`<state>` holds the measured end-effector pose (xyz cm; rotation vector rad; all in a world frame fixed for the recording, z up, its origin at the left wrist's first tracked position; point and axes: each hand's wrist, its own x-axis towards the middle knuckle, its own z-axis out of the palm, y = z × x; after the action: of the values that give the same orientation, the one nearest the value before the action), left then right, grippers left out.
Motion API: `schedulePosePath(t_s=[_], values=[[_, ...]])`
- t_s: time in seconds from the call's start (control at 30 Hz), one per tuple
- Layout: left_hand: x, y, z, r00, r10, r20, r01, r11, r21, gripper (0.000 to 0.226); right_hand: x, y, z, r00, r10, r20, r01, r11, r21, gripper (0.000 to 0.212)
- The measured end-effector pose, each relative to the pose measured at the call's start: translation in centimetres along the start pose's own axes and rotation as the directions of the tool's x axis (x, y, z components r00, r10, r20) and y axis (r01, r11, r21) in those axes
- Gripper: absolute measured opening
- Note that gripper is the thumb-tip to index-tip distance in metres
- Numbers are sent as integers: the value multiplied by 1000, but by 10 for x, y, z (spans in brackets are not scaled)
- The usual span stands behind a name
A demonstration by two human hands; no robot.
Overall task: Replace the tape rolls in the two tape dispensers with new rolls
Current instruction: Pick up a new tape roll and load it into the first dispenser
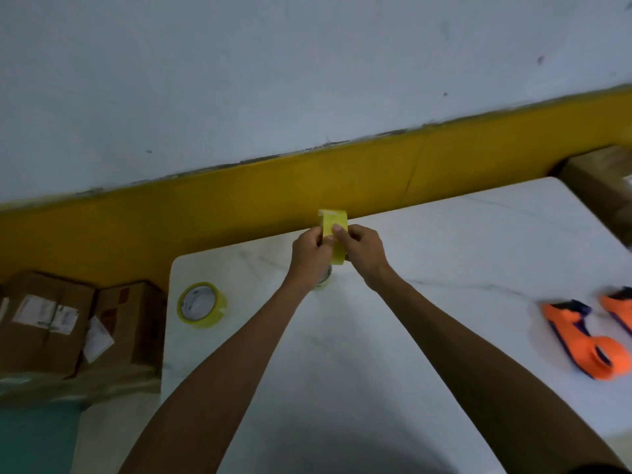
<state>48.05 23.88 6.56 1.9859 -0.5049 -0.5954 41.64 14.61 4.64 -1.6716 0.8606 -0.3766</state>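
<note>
Both hands meet at the far middle of the white table (393, 336), holding a yellow tape roll (336, 227) upright on edge between them, its flat band facing the camera and its axis running roughly left to right. The left hand (309, 256) is closed on the roll's left side, thumb and fingers pinched at what appears to be the loose end; blur prevents confirming that the end is lifted. The right hand (364, 249) is likewise closed, thumb pressed on the band's face, fingers wrapped behind. A second yellow roll (201, 304) lies flat at about 8 o'clock from the hands, near the table's left edge. The two orange dispensers (586, 340) rest at about 4 o'clock, well apart from the hands and nearer the right arm. Judgement: loading will require carrying the held roll right and towards the body, a reach best suited to the right hand. Cardboard boxes (44, 323) stand off the table at left.
</note>
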Motion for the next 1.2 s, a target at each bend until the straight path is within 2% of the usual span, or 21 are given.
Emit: schedulePosePath(t_s=[0.1,0.23,0.47,0.63,0.77,0.87,1.2], values=[[-9,12,26,998,28,65,-30,999,21,26,-12,12,-28,997,16,-82,-16,1000,11,52],[-23,30,68,980,67,189,-75,997,33,24,-31,34,-76,981,59,-183,-52,998,39,67],[-67,70,168,903,129,410,-154,988,27,24,-81,79,-186,916,146,-374,-124,989,82,68],[-115,97,240,845,110,523,-135,991,10,29,-121,120,-262,860,172,-481,-131,984,118,73],[-157,115,296,810,77,582,-111,994,22,34,-158,150,-319,829,234,-508,-170,971,169,71],[-189,128,336,778,83,622,-131,991,31,18,-183,167,-360,809,269,-522,-205,962,178,75],[-253,161,422,774,65,630,-90,996,8,21,-226,195,-457,788,237,-569,-210,971,114,73]])
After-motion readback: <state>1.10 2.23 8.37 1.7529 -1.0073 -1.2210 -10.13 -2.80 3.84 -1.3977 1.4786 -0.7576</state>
